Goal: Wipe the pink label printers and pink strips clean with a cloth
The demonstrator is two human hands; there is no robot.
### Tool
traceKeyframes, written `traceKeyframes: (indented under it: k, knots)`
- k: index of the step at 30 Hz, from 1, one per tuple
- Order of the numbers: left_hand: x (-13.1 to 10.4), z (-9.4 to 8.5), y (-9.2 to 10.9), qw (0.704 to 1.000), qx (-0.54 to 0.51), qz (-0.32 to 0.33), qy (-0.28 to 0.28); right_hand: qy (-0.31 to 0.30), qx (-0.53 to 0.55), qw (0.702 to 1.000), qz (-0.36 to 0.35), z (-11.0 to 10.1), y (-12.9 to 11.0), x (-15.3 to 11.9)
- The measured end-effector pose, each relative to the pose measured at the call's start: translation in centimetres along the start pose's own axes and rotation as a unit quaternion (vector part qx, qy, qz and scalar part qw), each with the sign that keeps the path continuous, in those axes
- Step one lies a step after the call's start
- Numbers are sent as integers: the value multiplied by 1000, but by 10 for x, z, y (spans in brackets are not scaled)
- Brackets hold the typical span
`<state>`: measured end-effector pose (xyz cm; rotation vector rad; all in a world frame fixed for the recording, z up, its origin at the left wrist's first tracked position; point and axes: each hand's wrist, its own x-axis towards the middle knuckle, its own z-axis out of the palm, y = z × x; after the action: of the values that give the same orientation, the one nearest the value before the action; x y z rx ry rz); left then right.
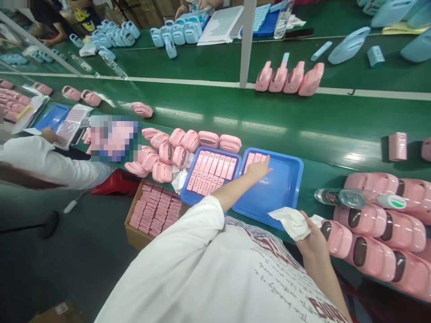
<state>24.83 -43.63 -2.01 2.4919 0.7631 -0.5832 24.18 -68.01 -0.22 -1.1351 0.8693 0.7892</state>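
My left hand (258,169) is over the upper left of a blue tray (281,193), at a short row of small pink pieces (251,159). Its fingers are partly stretched; whether it grips a piece is too small to tell. A second blue tray (191,199) to the left holds rows of pink pieces (215,166). Low on the right, beside the tray's near edge, my right hand (311,233) has its fingers closed on a white cloth (292,223). Large pink housings (373,258) lie just right of that hand.
Pink housings (162,172) stand left of the trays. A box of pink pieces (155,208) sits below them. A clear bottle (340,197) lies on the right housings. Beyond are a metal post (247,45) and blue housings (178,33). A person's sleeve (50,161) shows at left.
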Motion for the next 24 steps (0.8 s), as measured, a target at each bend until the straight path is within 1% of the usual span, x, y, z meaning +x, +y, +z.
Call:
traceKeyframes:
  k: [2, 4, 7, 9, 10, 11, 13, 15, 17, 19, 21, 24]
  knots:
    - [-24, 1, -21, 999, -6, -27, 36, -26, 4, 1000, -16, 0, -1, 2]
    - [-58, 10, -46, 995, -3, -76, 60, -52, 10, 998, -26, 1, -3, 7]
    - [-110, 35, -80, 982, 4, -170, 78, -74, 11, 997, -24, 7, -5, 13]
    - [-133, 53, -94, 975, 2, -205, 83, -89, 5, 996, -18, 16, -5, 15]
    - [-140, 60, -97, 972, -3, -218, 87, -95, 1, 995, -15, 21, -5, 16]
    - [-143, 67, -99, 969, -9, -228, 91, -100, -3, 995, -12, 26, -4, 16]
    - [-142, 75, -99, 964, -28, -244, 100, -107, -13, 994, -7, 36, -1, 16]
    - [-137, 77, -99, 959, -56, -255, 109, -115, -25, 993, -2, 45, 3, 15]
    - [-134, 75, -99, 955, -96, -256, 113, -119, -34, 992, 5, 53, 7, 12]
    - [-134, 68, -101, 951, -149, -243, 116, -118, -35, 992, 10, 60, 9, 8]
    - [-140, 59, -103, 945, -220, -212, 120, -108, -28, 994, 16, 64, 9, 2]
    - [-152, 35, -101, 919, -349, -139, 120, -98, -10, 995, 23, 66, 6, -6]
